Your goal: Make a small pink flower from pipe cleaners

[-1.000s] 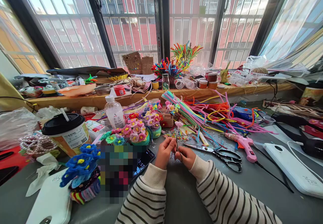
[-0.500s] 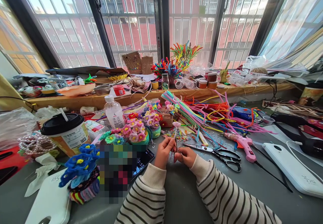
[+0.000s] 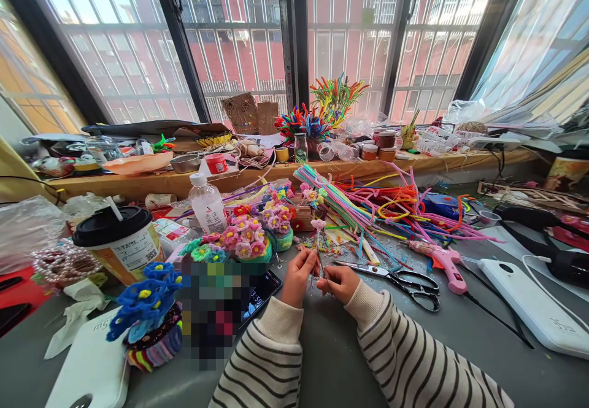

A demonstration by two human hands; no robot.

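Bright daylight pours through the barred windows (image 3: 350, 58), bleaching the sky at upper left and hazing the far right panes, while the gray tabletop (image 3: 331, 365) sits dimmer, with a pale sheen at lower left and soft shadows. The wide lens makes the outer window frames (image 3: 181, 46) splay outward and stretches the white power bank (image 3: 534, 307); the pink flower (image 3: 318, 224) looks slightly soft, and coarse pixelation masks a patch beside the lit smartphone (image 3: 261, 297).

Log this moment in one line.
Left hand: holding pink flower upright | Right hand: alongside, grip unclear | Scissors: lying farther right
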